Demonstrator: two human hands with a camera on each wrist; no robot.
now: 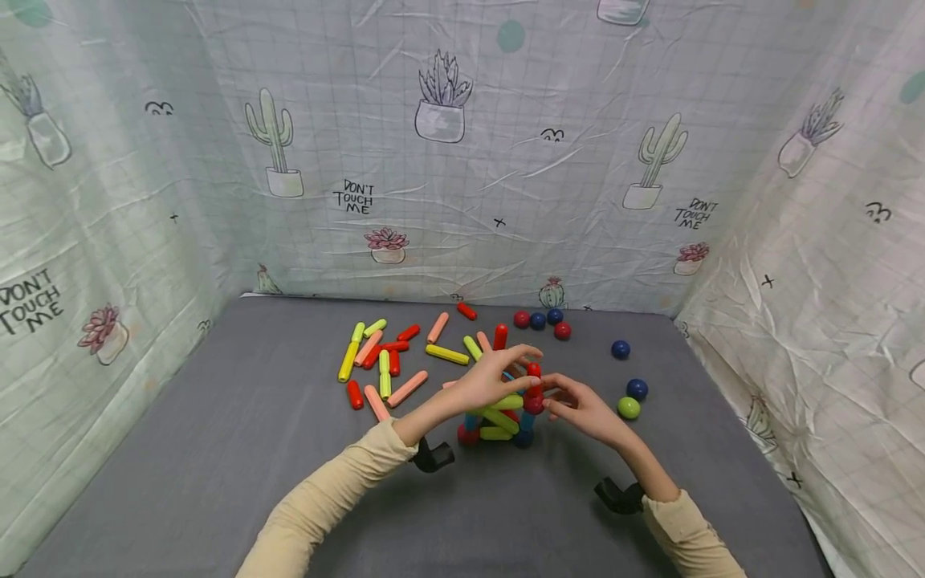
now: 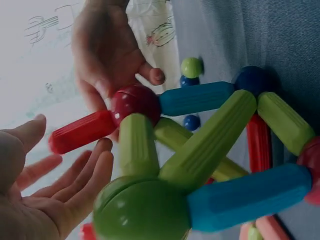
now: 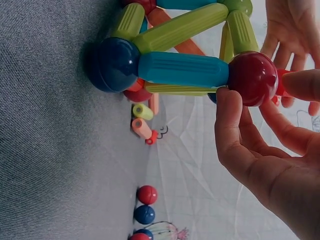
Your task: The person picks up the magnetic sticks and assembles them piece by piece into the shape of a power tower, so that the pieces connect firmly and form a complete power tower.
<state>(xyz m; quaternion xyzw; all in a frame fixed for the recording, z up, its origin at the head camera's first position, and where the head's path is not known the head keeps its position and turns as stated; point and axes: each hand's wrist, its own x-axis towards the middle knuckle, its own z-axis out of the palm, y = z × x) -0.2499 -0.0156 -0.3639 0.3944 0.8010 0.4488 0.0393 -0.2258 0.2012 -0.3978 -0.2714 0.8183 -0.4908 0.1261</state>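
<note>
A frame of coloured rods and balls stands on the table; a red ball forms one upper corner, with a red rod rising from it. My right hand holds this ball at its side, thumb at the lower edge and fingers curled behind. My left hand reaches over the frame, its thumb and spread fingers loosely around the upright red rod. Below, a blue rod joins the red ball to a dark blue ball. A green ball forms another upper corner, with green rods between.
Loose yellow, pink, red and green rods lie to the left on the grey table. Several red and blue balls sit at the back; a green ball and blue balls lie at the right. Printed cloth walls the table.
</note>
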